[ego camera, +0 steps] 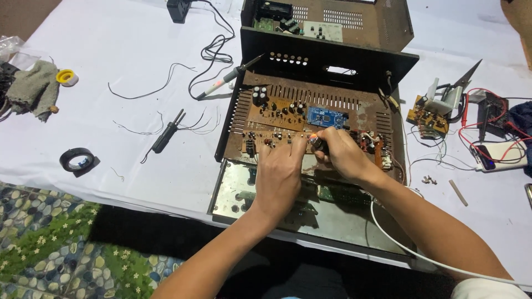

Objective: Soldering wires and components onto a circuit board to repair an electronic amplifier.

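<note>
Head camera shows a brown circuit board [282, 119] inside the open metal case [332, 66], lying left to right just ahead of both hands. Right hand [341, 152] pinches a small part [315, 140] above it; left hand [280, 171] rests half-curled on its near edge, holding nothing visible.
</note>
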